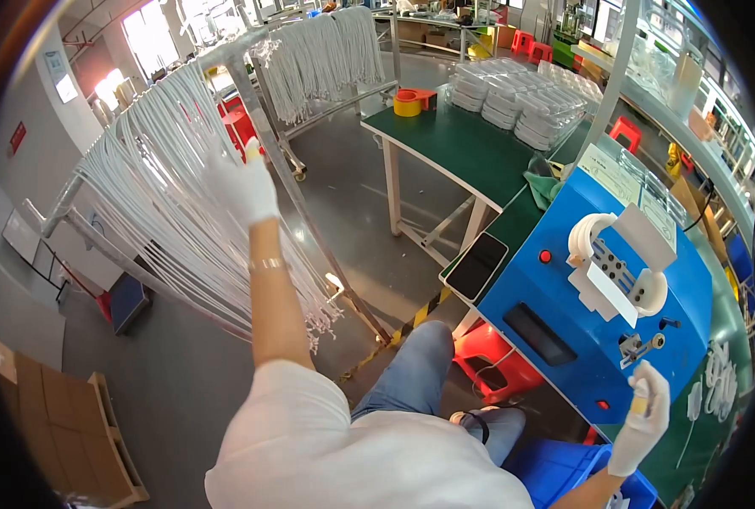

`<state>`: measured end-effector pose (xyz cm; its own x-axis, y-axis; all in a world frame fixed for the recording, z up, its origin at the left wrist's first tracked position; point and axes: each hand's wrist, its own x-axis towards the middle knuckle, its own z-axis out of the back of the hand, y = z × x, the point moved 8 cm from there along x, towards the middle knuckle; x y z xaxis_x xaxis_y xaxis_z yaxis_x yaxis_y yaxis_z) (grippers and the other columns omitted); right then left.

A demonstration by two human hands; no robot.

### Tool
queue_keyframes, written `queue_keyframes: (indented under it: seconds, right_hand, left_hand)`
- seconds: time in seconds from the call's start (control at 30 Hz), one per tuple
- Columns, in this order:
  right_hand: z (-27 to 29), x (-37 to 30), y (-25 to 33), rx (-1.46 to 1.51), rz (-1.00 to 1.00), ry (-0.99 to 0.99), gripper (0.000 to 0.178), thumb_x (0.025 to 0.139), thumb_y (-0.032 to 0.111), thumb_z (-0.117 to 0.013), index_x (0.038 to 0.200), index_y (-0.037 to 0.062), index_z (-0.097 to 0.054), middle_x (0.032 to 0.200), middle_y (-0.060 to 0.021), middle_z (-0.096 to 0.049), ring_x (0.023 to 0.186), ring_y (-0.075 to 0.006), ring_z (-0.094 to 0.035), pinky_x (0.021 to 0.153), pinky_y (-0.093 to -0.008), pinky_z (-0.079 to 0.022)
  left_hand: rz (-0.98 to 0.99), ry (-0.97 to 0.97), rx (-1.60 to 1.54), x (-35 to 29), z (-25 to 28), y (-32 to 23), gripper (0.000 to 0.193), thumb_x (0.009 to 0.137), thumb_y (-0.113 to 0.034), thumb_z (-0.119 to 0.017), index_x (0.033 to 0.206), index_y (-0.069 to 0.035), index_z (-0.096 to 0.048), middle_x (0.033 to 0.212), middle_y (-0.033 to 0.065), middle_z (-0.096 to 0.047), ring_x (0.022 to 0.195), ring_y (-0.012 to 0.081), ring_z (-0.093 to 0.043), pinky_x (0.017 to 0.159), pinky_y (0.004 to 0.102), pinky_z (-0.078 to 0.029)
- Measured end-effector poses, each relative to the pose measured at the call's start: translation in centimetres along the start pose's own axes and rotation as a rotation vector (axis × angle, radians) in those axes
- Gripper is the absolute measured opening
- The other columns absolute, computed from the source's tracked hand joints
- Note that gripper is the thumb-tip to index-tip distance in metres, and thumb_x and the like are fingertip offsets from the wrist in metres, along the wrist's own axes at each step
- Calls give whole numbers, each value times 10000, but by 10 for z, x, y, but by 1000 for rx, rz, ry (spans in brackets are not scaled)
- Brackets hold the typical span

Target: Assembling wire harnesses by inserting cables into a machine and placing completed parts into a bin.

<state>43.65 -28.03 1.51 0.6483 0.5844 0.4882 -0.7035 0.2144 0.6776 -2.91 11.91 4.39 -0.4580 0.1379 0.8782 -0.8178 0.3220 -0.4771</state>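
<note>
My left arm stretches out to a rack hung with long white cables [153, 182]. My white-gloved left hand [243, 188] is at the right side of these cables, and its thumb has a yellowish wrap. Blur and the cables hide how its fingers lie. At the lower right, my gloved right hand [642, 422] is raised with curled fingers, a yellowish wrap showing on one. I see nothing in it. Just beyond it, a metal spindle [646, 346] sticks out of a blue bench machine [521, 276]. A coiled white cable [582, 237] sits on the machine's top beside white plates.
A second cable rack [322, 64] stands behind. The green table [445, 140] bears orange tape [409, 102] and stacked clear trays [530, 93]. A phone-like black device [476, 265] lies by the machine. A red stool [496, 365] and blue bin [555, 467] stand below; cartons [64, 420] are lower left.
</note>
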Motion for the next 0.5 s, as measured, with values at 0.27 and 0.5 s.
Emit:
queue_keyframes:
  seconds: [0.27, 0.5]
  right_hand:
    - [-15, -9, 9, 33, 98, 121, 122, 899, 40, -549, 980, -18, -619, 873, -104, -612, 771, -164, -584, 724, -258, -482]
    - [-10, -18, 24, 0, 196, 79, 93, 857, 11, -580, 921, -26, -636, 844, -113, -619, 762, -181, -600, 710, -268, -492]
  left_hand:
    - [152, 620, 334, 20, -8, 41, 397, 929, -358, -378, 1114, -128, -643, 1021, 199, -641, 969, 399, -587, 858, 447, -452]
    - [-126, 896, 615, 31, 11, -19, 398, 937, -285, -361, 1039, -17, -636, 1046, 273, -596, 987, 426, -561, 862, 456, -446]
